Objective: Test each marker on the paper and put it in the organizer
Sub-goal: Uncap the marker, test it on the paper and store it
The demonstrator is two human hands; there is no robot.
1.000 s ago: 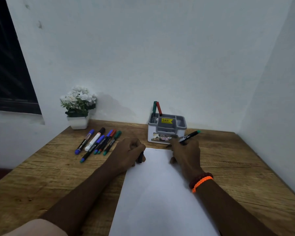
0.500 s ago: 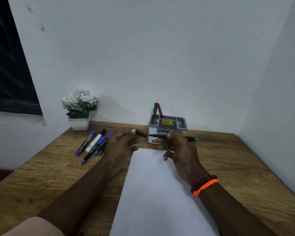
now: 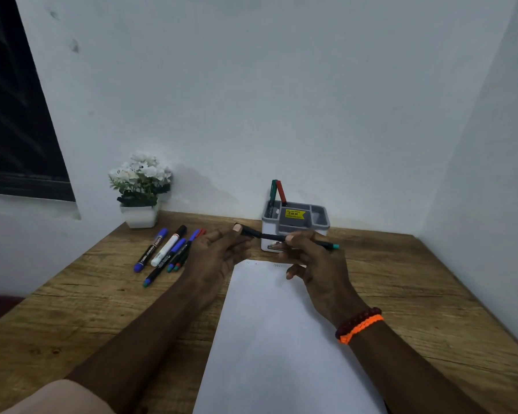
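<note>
A pale wall closes off the far edge of a wooden bench (image 3: 416,294), with a dark window at the left and a second wall on the right. A white sheet of paper (image 3: 269,339) lies lengthwise on the bench in front of the person, with faint marks near its far edge.

Both hands are raised above the far end of the paper. The right hand (image 3: 317,264) pinches a black marker (image 3: 323,243) with a teal end between thumb and fingertips, holding it roughly level, teal end pointing right. The left hand (image 3: 219,255) grips the black cap (image 3: 248,231) between thumb and fingers, and the cap meets the marker's left end; whether it is fully seated cannot be told. The right wrist carries a dark beaded bracelet (image 3: 358,321) and an orange braided band (image 3: 361,328).

Just behind the hands, near the wall, stands a grey and white organizer (image 3: 320,219) with a yellow price sticker. Two markers, one green (image 3: 273,192) and one red (image 3: 281,192), lean in its left rear compartment.

On the bench to the left lies a loose row of markers (image 3: 168,252) with blue, black, red and teal ends, close together. Behind them, in the corner, sits a small white pot of white flowers (image 3: 139,186).
</note>
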